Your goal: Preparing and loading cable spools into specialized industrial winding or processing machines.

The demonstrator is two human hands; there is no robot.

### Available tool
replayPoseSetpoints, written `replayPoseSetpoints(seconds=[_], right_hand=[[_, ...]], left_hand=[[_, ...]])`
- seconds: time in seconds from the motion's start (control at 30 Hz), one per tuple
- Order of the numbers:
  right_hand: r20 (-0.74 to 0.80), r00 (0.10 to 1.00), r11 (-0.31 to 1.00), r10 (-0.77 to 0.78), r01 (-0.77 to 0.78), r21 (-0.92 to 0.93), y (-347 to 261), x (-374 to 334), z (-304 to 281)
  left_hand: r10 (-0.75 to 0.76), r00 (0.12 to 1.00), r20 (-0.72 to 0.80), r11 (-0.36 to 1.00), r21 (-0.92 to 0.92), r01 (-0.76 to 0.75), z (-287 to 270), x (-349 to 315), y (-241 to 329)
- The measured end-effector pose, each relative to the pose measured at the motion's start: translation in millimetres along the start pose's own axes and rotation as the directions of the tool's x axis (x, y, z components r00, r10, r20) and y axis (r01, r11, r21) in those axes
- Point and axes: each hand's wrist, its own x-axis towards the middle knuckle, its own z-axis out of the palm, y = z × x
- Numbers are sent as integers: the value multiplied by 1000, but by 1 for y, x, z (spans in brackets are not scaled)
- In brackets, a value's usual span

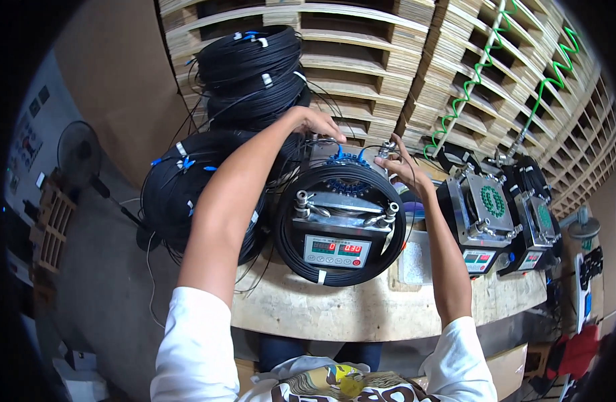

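Note:
In front of me stands a fibre polishing machine (341, 231) with a lit control panel (337, 252) and metal knobs at its corners. A coil of black cable (288, 248) hangs around it, and blue connectors (348, 157) sit in a ring on its top. My left hand (318, 124) is over the far left corner, fingers curled and pressed together; what they hold is hidden. At the far right corner, my right hand (405, 166) has thumb and fingers around a metal knob (387, 150). The two near knobs (301, 198) stand untouched.
Stacked black cable coils (248, 74) rise at the far left, with another pile (181, 181) nearer. On the right are two similar machines (479, 208) with green connector rings. Wooden pallets (361, 47) stand behind the wooden table (321, 315). A fan (80, 151) is at left.

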Motion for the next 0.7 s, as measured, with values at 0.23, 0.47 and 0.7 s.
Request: replayPoseSetpoints(seconds=[0.23, 0.47, 0.7], right_hand=[[-14, 1000, 1000, -1, 2, 23, -5, -7, 5], [-36, 999, 996, 11, -8, 90, -2, -7, 1], [-27, 999, 993, 27, -24, 111, -4, -6, 8]], left_hand=[[88, 979, -185, 830, -530, -175, 26, 2, -33], [-436, 780, -448, 98, -886, -454, 50, 6, -48], [-604, 683, -410, 410, -895, -175, 54, 12, -78]])
